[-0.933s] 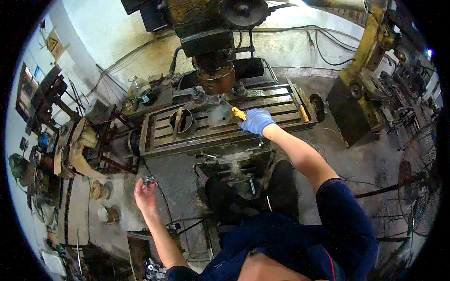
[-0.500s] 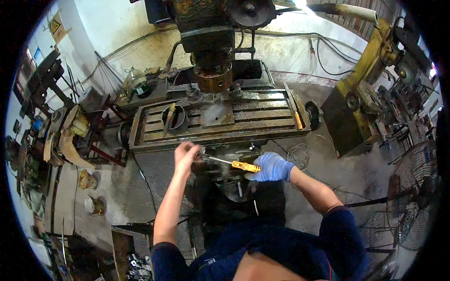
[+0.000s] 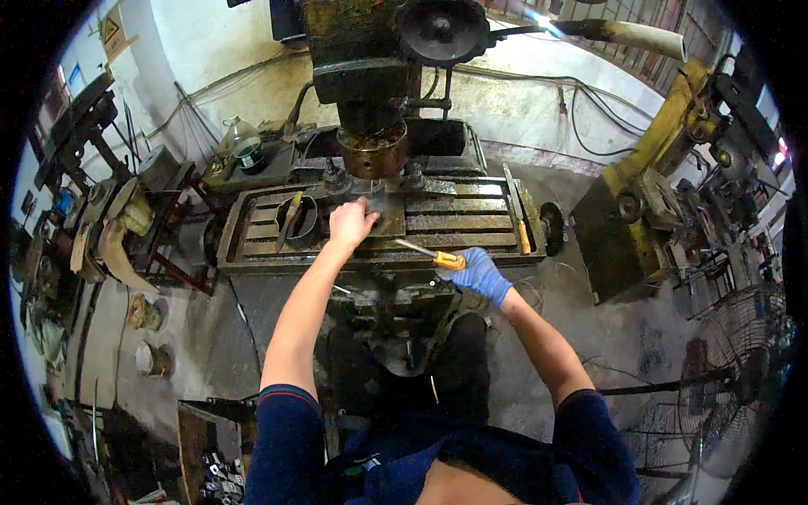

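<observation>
Right hand (image 3: 481,274): blue glove on, raised by the near side of the slotted bench (image 3: 471,224). Fingers folded round the handle of the yellow-handled tool (image 3: 449,260), no gap that I can see; glove hides how tight.
Yellow-handled tool: sticks out to the left and far side of the right fingers. Long axis slants from near right to far left, tip leading toward the metal plate (image 3: 391,220). Tip shows by the plate's near edge — touching or just above, can't tell from here.
Left hand (image 3: 351,224): bare, reaching in from the near left, over the left part of the plate. Fingers bent and close together, pointing far and right; whether they pinch anything, or how wide they stand, can't tell — blur and the hand itself are in the way.
Which is nearer: left hand to the plate, right hand to the tool's handle. Tool tip sits between the two hands, right and near of the left one.
Metal plate: middle of the bench, just near of the rusty spindle head (image 3: 373,150), flat, partly covered by the left hand.
Left on bench: dark pot (image 3: 308,225) with a yellow-handled brush (image 3: 292,217) leaning across it, left of the left hand.
Right on bench: long file (image 3: 523,236), wooden handle toward the near side, lying near-to-far at the right end.
</observation>
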### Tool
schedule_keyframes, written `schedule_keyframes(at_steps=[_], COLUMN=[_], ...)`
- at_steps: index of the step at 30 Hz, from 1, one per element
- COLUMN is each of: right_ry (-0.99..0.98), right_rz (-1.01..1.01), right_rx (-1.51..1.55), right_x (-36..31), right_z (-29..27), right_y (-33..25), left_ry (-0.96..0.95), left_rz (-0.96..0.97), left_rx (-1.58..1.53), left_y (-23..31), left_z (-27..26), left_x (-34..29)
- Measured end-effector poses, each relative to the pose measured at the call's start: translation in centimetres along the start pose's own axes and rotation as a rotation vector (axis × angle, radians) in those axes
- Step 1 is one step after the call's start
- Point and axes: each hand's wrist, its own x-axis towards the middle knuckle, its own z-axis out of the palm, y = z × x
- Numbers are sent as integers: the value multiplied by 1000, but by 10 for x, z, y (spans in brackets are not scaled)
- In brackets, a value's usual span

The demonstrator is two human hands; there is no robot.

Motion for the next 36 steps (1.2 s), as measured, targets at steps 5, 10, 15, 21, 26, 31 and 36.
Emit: schedule_keyframes(at_steps=[5, 10, 15, 21, 26, 31, 36], right_ry=[114, 167, 219, 295, 604, 1059, 1069], right_rz=[222, 216, 146, 155, -63, -555, -949], right_rx=[-180, -176, -83, -138, -222, -105, 107], right_x=[-13, -42, -75, -99, -74, -42, -50], right_z=[39, 33, 10, -37, -120, -257, -285], right_y=[16, 19, 26, 27, -57, -172, -244], left_ry=[-32, -28, 67, 85, 57, 84, -64], left_rz=[79, 63, 110, -120, -268, -168, -190], left_rx=[-103, -128, -134, -30, -50, -105, -101], left_y=[-14, -11, -4, 0, 2, -25, -11], left_z=[3, 6, 25, 34, 30, 43, 33], left_x=[1, 8, 29, 38, 43, 50, 62])
